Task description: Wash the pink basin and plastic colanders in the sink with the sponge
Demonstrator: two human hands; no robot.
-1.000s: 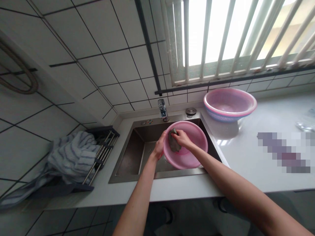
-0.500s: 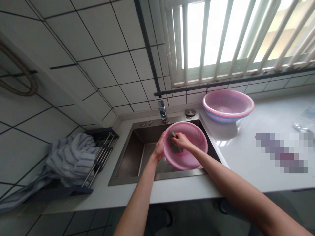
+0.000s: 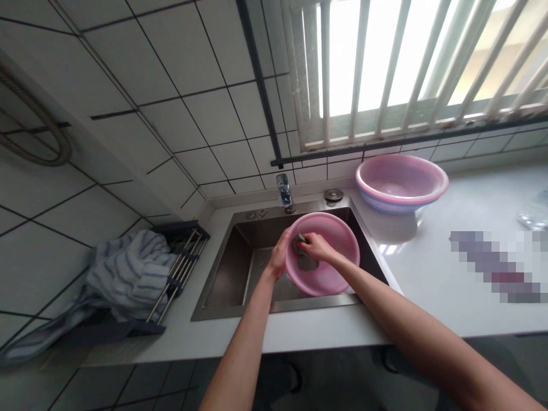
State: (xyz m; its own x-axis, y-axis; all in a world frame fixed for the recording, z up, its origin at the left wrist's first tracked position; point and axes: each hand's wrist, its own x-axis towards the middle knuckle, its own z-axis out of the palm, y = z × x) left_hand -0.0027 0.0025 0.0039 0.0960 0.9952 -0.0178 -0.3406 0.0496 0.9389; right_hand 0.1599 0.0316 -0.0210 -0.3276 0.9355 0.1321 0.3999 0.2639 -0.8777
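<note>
A pink plastic strainer basket (image 3: pixel 334 251) is tilted over the steel sink (image 3: pixel 240 268). My left hand (image 3: pixel 279 256) grips its left rim from outside. My right hand (image 3: pixel 314 247) is closed on a grey scrubbing cloth (image 3: pixel 305 260) and presses it against the inside of the basket near the left rim. Part of the cloth is hidden under my fingers.
A tap (image 3: pixel 283 191) stands behind the sink, a drain plug (image 3: pixel 333 195) beside it. Stacked pink and blue basins (image 3: pixel 401 182) sit on the white counter (image 3: pixel 428 268) at right. A striped towel (image 3: pixel 128 274) lies on a dish rack (image 3: pixel 180 268) at left. Barred window above.
My right hand and the cloth shifted slightly up along the basket's inside, toward the left rim. My left hand keeps its hold on the rim.
</note>
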